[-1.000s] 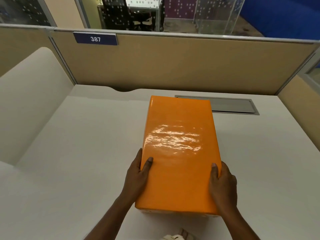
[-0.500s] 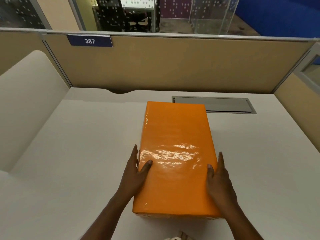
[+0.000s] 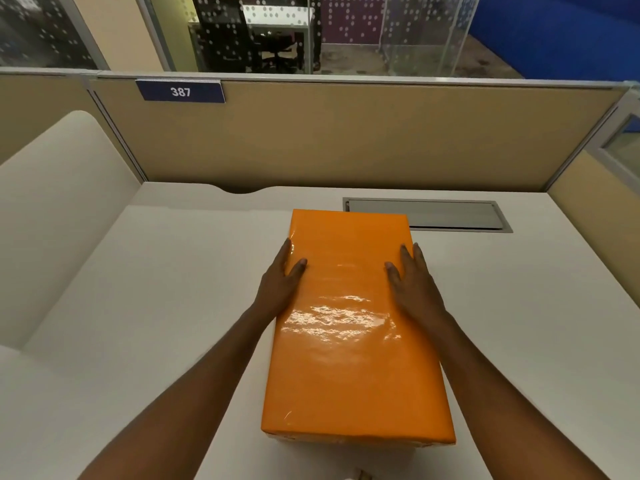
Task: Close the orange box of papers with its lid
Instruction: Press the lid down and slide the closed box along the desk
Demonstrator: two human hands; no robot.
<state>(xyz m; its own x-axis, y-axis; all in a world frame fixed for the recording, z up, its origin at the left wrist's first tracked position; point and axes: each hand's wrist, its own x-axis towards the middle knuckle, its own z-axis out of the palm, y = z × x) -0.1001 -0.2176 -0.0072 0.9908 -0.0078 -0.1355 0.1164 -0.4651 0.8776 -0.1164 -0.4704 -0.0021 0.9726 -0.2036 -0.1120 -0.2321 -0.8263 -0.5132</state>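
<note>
A person's two bare hands pressed against the long edges of an orange lid that covered a box on a white desk, the glossy wrapping catching a patch of light across its middle. The lid sat flat and square over the box, filling the centre and lower centre of the frame, and only a thin pale strip of the box itself showed beneath the lid's near edge. The left hand lay flat and spread along the lid's left edge, its thumb resting on the top surface and its fingers running down the side; it gripped nothing. The right hand mirrored it on the lid's right edge, palm down and fingers extended, thumb on top, likewise not curled around anything. Both forearms reached in from the bottom of the frame. Just beyond the far right corner of the lid, a grey metal cable hatch was set into the desk. A tan partition ran across the upper half of the frame, carrying a blue plate marked 387 at upper left.
</note>
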